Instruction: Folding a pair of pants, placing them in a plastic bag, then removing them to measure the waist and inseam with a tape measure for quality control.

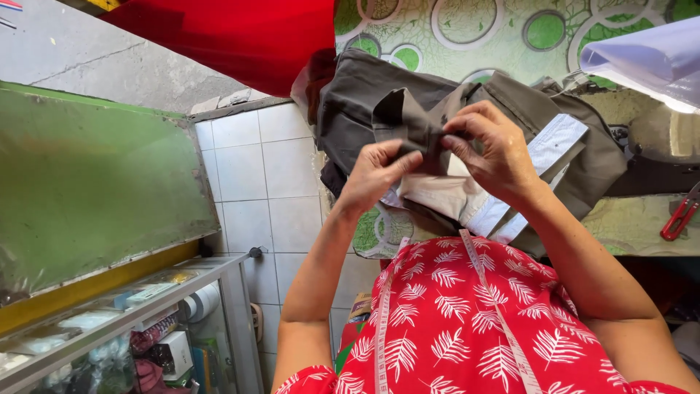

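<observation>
Both hands up over the table, both on the trousers. Olive-grey cloth, heaped on the green patterned table top, part of it hanging over the near edge. Waistband end lifted clear of the heap and pinched between the two hands.

Left hand: fingers closed on a fold of the cloth, thumb pressed on top, knuckles toward the camera. Right hand: fingers curled in tight, tips nipping the same fold from the other side, just beside the left thumb. No gap to speak of between the two grips. No tool in either hand.

Progress, judged from the lie of things: garment turned partly inside out, pale lining and a white-blue facing strip showing under the hands. Fold gathered and held, nothing more visible on it; no thread or needle to be made out. Most of the trousers lying slack and unhandled behind.

Around: red-handled snips at the right edge of the table, well apart from the hands, untouched. Tape measure draped round the neck over a red leaf-print top. Red cloth hanging at the top. Glass case low on the left, small goods inside, white floor tiles beyond.
</observation>
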